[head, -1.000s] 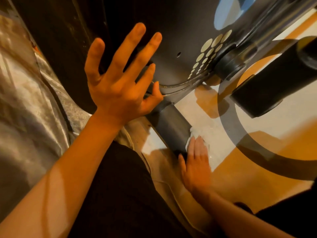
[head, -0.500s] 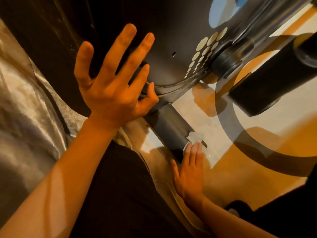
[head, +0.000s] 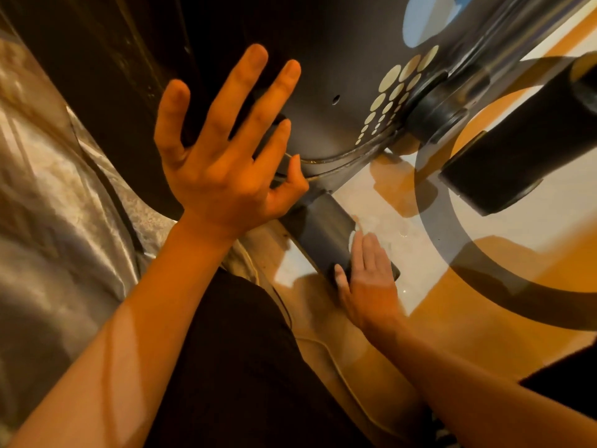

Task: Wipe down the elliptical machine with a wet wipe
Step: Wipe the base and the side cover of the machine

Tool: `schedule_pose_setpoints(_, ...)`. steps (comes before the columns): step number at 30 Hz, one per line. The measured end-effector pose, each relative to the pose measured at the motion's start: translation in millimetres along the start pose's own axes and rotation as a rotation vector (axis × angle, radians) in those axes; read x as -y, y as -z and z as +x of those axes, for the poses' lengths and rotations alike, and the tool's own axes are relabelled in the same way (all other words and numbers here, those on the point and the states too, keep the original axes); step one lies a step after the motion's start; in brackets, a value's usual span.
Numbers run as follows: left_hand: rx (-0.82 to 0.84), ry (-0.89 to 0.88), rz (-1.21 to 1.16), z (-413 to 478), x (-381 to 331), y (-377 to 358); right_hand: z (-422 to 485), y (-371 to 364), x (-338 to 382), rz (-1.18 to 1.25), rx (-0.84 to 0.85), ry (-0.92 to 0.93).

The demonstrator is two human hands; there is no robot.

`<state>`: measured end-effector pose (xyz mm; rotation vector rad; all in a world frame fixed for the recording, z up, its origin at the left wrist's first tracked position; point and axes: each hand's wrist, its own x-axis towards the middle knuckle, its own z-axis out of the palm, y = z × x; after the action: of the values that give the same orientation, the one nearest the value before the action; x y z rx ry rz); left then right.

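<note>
The elliptical machine's dark flywheel housing (head: pixel 323 92) fills the top of the view, with pale dots near its lower right. A dark base bar (head: pixel 323 231) runs out from under it along the floor. My left hand (head: pixel 219 163) is spread open with straight fingers against the housing. My right hand (head: pixel 368 279) lies flat, fingers straight, on the end of the base bar. Only a small white edge of the wet wipe (head: pixel 352 237) shows by its fingertips; the rest is hidden under the hand.
A black cylindrical pedal arm (head: pixel 517 150) juts in at the right above the floor. The floor mat (head: pixel 484 318) is orange and pale with a dark ring pattern. Shiny grey fabric (head: pixel 48 221) lies at the left. My dark-clothed leg (head: pixel 232 367) sits at the bottom centre.
My right hand slid back along the base bar toward its end, and less of the wipe shows now. My left hand stayed spread on the housing.
</note>
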<state>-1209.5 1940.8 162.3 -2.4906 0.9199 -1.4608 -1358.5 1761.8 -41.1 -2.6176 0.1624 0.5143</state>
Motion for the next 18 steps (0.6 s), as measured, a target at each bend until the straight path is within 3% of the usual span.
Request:
schedule_pose_setpoints(5, -0.007, 0.001, 0.006, -1.1, 0.5, -0.5, -52.2, 0.2, -17.6, 0.273, -0.022, -0.195)
schedule_pose_setpoints(7, -0.004, 0.000, 0.012, -1.0, 0.6, -0.4, -40.3, 1.7, -6.9, 0.276, -0.059, -0.234)
schedule_pose_setpoints(13, -0.019, -0.021, 0.019, -0.2, 1.4, -0.8, 45.1, 10.8, 38.4, 0.030, 0.059, -0.028)
schedule_pose_setpoints(18, 0.017, -0.012, 0.006, -0.8, -1.1, 1.1, 11.9, 5.0, 15.6, -0.106, 0.157, 0.186)
